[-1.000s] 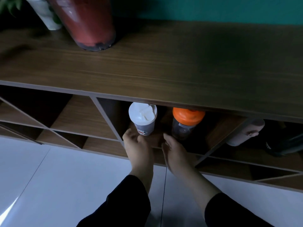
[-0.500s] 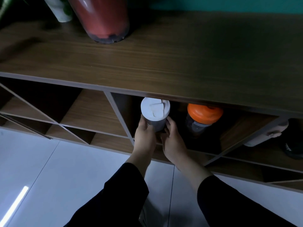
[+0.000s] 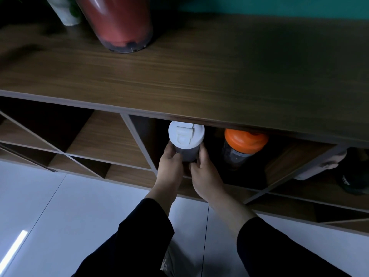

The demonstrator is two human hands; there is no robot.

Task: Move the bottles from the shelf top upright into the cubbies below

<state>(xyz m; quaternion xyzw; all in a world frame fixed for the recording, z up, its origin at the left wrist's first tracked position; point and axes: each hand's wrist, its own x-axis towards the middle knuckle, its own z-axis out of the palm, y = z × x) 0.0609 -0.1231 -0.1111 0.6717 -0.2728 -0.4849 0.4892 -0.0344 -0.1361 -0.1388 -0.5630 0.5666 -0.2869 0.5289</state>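
Note:
A white-lidded grey bottle (image 3: 186, 139) stands upright in the middle cubby, just under the front edge of the wooden shelf top (image 3: 199, 72). My left hand (image 3: 169, 162) wraps its left side and my right hand (image 3: 203, 172) its right side. To the right in the same cubby stands a dark bottle with an orange cap (image 3: 242, 145), upright and untouched. A large red tumbler (image 3: 119, 23) stands on the shelf top at the back left.
A white pot with a plant (image 3: 65, 11) sits behind the red tumbler. In the right cubby a pale bottle (image 3: 321, 166) leans and a dark object (image 3: 355, 180) lies beside it. Slanted dividers (image 3: 137, 140) split the cubbies. White tiled floor (image 3: 60, 206) lies below.
Both hands moved from the cubby's front edge up onto the white-lidded bottle and closed around it. The view has shifted closer and slightly left.

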